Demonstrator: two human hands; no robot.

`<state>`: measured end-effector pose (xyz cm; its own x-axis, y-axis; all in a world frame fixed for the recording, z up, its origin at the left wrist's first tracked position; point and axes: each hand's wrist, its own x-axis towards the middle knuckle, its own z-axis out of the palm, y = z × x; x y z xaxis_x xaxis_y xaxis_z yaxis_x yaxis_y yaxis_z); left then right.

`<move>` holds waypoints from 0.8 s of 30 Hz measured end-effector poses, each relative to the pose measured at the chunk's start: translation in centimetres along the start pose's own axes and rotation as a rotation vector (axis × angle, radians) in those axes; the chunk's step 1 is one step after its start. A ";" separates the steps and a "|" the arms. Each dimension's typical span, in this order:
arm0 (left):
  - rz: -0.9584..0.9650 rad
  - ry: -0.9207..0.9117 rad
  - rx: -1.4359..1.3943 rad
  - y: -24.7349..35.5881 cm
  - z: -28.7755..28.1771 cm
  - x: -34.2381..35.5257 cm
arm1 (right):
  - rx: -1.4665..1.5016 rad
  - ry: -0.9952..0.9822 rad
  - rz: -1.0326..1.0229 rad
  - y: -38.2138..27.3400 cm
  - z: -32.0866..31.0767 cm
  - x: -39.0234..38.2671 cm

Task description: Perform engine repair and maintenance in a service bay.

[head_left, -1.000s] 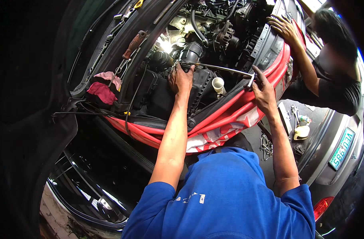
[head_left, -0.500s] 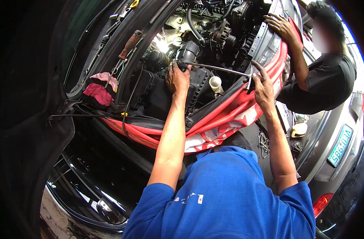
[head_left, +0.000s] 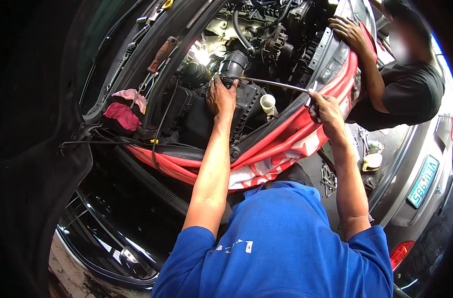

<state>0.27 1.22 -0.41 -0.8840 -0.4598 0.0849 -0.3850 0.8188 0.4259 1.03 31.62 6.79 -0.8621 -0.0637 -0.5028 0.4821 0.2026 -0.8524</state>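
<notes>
My right hand [head_left: 327,111] is closed round the cross handle of a long T-handle wrench [head_left: 276,84]. The steel shaft runs left over the engine bay to the lower end of a black air intake hose [head_left: 234,64]. There my left hand [head_left: 221,98] curls its fingers and thumb about the hose end, next to the wrench's tip. The hand hides part of that joint, so the exact contact is unclear. Below the hose sits a black air filter box [head_left: 246,102], with a white filler neck [head_left: 267,103] to its right.
A red cover [head_left: 286,144] drapes the car's near edge. At right, a person in black [head_left: 410,89] rests a hand on the front frame. A screwdriver [head_left: 162,54] and pink rags [head_left: 123,115] lie at left. Several wrenches [head_left: 328,180] lie on the ground; a grey car [head_left: 410,184] stands behind.
My right hand's fingers, stretched out before, have closed round the wrench handle, and the handle has turned. My left hand stays at the hose. The other person's head and body have shifted slightly.
</notes>
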 end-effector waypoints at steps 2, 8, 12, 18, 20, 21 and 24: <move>0.223 0.267 0.048 0.5 0.5 -0.9 | 0.217 -0.072 0.043 -0.3 0.5 -0.4; 0.663 0.123 -0.121 6.7 2.0 -3.6 | 0.302 -0.170 0.012 -0.3 0.2 -0.9; 0.664 0.096 -0.146 6.8 2.1 -3.3 | -0.485 0.285 -0.380 -0.4 -0.3 -2.0; 0.688 0.095 -0.192 6.9 2.6 -3.3 | -0.848 0.263 -0.874 -0.2 -0.9 -1.0; 0.716 0.116 -0.208 6.7 2.9 -3.4 | -0.808 0.201 -0.631 -0.4 -0.7 -0.5; 0.713 0.116 -0.207 6.6 2.9 -3.4 | -0.452 0.112 -0.221 -1.4 -0.5 -0.3; 0.722 0.118 -0.235 6.3 3.0 -3.3 | -0.116 0.033 0.170 -1.0 -0.3 -0.3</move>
<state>0.01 8.93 -0.73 -0.8554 0.1165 0.5047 0.3549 0.8415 0.4073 0.78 31.74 7.89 -0.7752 0.0130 -0.6316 0.6018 0.3194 -0.7320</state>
